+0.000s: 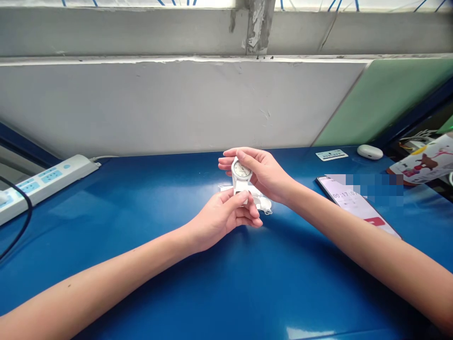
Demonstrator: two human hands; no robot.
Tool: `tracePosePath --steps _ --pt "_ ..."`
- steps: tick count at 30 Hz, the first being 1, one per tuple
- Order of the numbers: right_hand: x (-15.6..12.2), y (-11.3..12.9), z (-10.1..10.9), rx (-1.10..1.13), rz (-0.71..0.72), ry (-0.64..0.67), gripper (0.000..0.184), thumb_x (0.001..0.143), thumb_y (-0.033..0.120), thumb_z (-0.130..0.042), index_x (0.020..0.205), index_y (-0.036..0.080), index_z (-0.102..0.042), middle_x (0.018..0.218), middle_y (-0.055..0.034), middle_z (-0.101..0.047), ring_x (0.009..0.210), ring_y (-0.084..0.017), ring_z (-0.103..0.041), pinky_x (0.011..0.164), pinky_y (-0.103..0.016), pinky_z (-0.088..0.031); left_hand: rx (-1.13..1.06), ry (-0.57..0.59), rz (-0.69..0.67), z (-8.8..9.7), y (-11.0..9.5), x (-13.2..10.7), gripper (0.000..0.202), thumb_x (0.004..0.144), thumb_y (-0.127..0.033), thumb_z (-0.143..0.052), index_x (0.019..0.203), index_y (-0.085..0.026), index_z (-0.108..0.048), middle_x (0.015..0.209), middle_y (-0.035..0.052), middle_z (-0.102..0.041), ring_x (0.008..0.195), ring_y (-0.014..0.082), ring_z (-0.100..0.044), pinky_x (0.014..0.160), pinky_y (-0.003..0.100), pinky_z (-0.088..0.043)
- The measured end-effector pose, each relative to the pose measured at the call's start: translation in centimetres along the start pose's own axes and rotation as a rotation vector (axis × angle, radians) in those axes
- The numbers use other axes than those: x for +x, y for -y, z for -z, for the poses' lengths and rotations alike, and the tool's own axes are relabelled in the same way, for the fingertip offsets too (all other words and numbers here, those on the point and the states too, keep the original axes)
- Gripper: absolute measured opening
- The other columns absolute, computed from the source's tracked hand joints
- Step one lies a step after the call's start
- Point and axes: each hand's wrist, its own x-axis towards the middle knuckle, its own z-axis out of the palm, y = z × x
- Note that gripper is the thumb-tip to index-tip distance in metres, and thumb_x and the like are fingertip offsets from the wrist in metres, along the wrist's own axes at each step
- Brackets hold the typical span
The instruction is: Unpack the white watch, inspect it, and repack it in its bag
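Between my hands, above the middle of the blue table, is a white wristwatch [242,171] with a round pale dial facing up toward me. My left hand [231,212] pinches the lower part of its white strap between thumb and fingers. Higher up, my right hand [260,169] grips the watch near its case, thumb at the edge of the dial and fingers behind it. Some crumpled white wrapping [264,204] lies on the table beneath and behind the hands, partly hidden by them.
On the blue table [141,198], a white power strip [53,177] with a black cable lies at the left. To the right are a phone [357,203] showing a timer, a card [331,155], a white earbud case [370,151] and a printed bag [424,160]. A grey wall [177,104] stands behind.
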Motion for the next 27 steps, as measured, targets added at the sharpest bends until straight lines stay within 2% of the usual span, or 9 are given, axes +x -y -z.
tracePosePath --steps 4,8,11,13,18,22,27 --pt "0.11 -0.09 0.05 0.090 -0.112 0.022 0.023 0.093 0.038 -0.063 0.101 0.020 -0.074 0.109 -0.0079 -0.076 0.105 -0.020 -0.070 0.090 -0.031 -0.056 0.010 -0.003 0.012 -0.18 -0.14 -0.06 0.025 0.092 -0.039 -0.061 0.087 -0.015 -0.061 0.077 0.0052 -0.066 0.073 0.0188 -0.067 0.077 0.034 -0.053" --pt "0.08 0.16 0.01 0.183 -0.257 0.086 0.033 0.100 0.039 -0.049 0.105 0.017 -0.073 0.113 -0.0107 -0.075 0.092 -0.019 -0.073 0.087 -0.032 -0.058 0.051 0.005 0.045 -0.06 0.05 -0.06 0.028 0.093 -0.041 -0.061 0.092 -0.013 -0.062 0.077 0.0067 -0.068 0.070 0.0183 -0.067 0.075 0.033 -0.052" --pt "0.07 0.30 0.08 0.248 -0.295 0.151 0.039 0.101 0.040 -0.042 0.108 0.017 -0.072 0.120 -0.0113 -0.073 0.100 -0.021 -0.072 0.094 -0.036 -0.055 0.090 0.003 0.058 0.00 0.22 -0.11 0.031 0.093 -0.045 -0.061 0.092 -0.014 -0.062 0.069 0.0042 -0.067 0.062 0.0160 -0.065 0.069 0.030 -0.051" --pt "0.03 0.42 0.14 0.273 -0.299 0.202 0.041 0.101 0.041 -0.040 0.110 0.017 -0.072 0.123 -0.0103 -0.071 0.106 -0.023 -0.070 0.098 -0.038 -0.053 0.097 -0.004 0.068 0.04 0.36 -0.11 0.034 0.092 -0.047 -0.061 0.093 -0.013 -0.063 0.070 0.0056 -0.068 0.063 0.0172 -0.066 0.070 0.031 -0.052" --pt "-0.11 0.79 0.19 0.315 -0.297 0.275 0.046 0.101 0.047 -0.038 0.111 0.018 -0.072 0.124 -0.0085 -0.071 0.113 -0.023 -0.067 0.102 -0.037 -0.048 0.051 -0.023 0.085 0.20 0.73 0.09 0.033 0.093 -0.042 -0.062 0.098 -0.009 -0.064 0.092 0.0162 -0.074 0.086 0.0256 -0.073 0.085 0.039 -0.053" --pt "-0.07 0.79 0.20 0.331 -0.315 0.263 0.050 0.100 0.049 -0.036 0.110 0.016 -0.071 0.123 -0.0101 -0.071 0.111 -0.023 -0.067 0.103 -0.037 -0.048 0.025 -0.041 0.114 0.24 0.70 0.17 0.032 0.097 -0.038 -0.058 0.105 -0.008 -0.064 0.112 0.0230 -0.071 0.108 0.0314 -0.069 0.099 0.046 -0.049" --pt "0.09 0.78 0.22 0.336 -0.355 0.200 0.049 0.101 0.047 -0.033 0.109 0.015 -0.069 0.116 -0.0114 -0.073 0.104 -0.022 -0.070 0.097 -0.036 -0.053 0.019 -0.038 0.130 0.20 0.50 0.14 0.032 0.101 -0.034 -0.051 0.111 -0.006 -0.063 0.117 0.0248 -0.069 0.113 0.0323 -0.067 0.102 0.048 -0.047"
